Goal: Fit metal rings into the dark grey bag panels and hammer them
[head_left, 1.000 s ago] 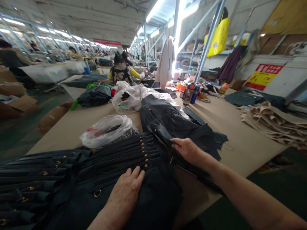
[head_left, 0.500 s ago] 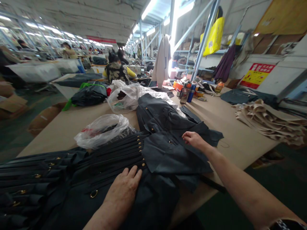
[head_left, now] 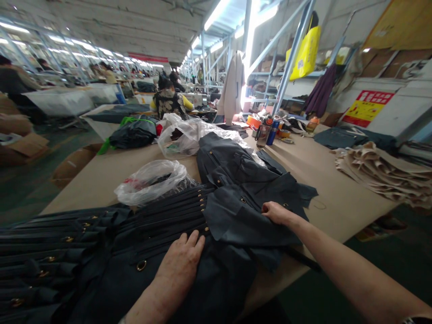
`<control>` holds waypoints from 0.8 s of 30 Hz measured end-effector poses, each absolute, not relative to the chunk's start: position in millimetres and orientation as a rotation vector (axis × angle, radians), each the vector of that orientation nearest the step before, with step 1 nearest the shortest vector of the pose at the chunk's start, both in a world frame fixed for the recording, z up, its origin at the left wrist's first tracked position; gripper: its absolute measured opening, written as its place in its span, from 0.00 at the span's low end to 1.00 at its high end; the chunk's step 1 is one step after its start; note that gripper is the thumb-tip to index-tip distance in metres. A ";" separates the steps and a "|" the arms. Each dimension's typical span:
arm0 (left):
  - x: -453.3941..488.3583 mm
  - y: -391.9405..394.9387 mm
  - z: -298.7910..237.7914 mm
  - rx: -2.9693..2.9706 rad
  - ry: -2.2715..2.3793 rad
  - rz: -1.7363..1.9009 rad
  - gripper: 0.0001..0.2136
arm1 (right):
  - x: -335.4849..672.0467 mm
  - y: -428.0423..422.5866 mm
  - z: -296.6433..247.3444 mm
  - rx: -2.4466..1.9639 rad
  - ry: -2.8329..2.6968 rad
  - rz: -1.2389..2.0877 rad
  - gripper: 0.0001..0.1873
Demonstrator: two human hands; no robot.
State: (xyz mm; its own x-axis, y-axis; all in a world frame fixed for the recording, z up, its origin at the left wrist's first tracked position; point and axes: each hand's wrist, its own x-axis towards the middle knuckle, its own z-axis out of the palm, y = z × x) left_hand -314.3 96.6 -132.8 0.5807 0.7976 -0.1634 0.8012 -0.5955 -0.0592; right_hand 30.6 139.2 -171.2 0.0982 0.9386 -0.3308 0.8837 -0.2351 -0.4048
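Observation:
My left hand (head_left: 184,258) lies flat, fingers stretched, on a dark fabric piece (head_left: 222,274) at the table's near side. Just beyond its fingertips runs a row of overlapping dark pieces (head_left: 168,220) with small gold-coloured metal fittings along their ends. On the right, my right hand (head_left: 277,212) has its fingers pinched together at the edge of a loose dark fabric panel (head_left: 232,216). That panel carries a metal ring and lies over other dark pieces (head_left: 232,157). Another gold ring (head_left: 141,265) shows left of my left hand.
A clear plastic bag (head_left: 151,182) and a larger one (head_left: 178,137) lie beyond the fabric. Bottles (head_left: 263,132) stand farther back. Stacked beige fabric (head_left: 381,173) sits at the right edge of the table (head_left: 351,202). A person (head_left: 170,101) sits across from me.
My right hand has come down toward me over the dark panel, and its fingers have closed at the panel's edge. My left hand stays flat. The view has shifted slightly.

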 end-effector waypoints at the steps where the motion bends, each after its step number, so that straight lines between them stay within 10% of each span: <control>1: -314.0 96.6 -132.2 2.770 1.406 -0.263 0.24 | 30.2 140.1 -170.6 -2.261 -1.886 0.791 0.03; 6: -318.0 102.1 -128.4 2.685 1.361 -0.219 0.23 | 37.5 141.2 -114.4 -2.247 -1.902 0.474 0.03; 13: -323.3 104.3 -67.1 2.737 1.258 0.486 0.15 | 26.8 118.4 48.4 -1.549 -2.385 -0.944 0.08; 18: -310.3 69.0 3.0 2.997 1.064 1.062 0.16 | -44.3 85.0 71.4 -1.232 -2.715 -0.660 0.11; 24: -321.6 31.7 29.4 2.956 1.262 0.905 0.14 | -95.3 33.4 62.9 -0.973 -2.686 -0.184 0.08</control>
State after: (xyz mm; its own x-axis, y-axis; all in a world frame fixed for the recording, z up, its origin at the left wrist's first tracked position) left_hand -321.6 31.7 29.4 0.5718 0.6094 0.5493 0.7156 -0.6979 0.0293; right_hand -95.3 33.4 62.9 -0.7348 0.6078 0.3010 0.6433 0.7652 0.0249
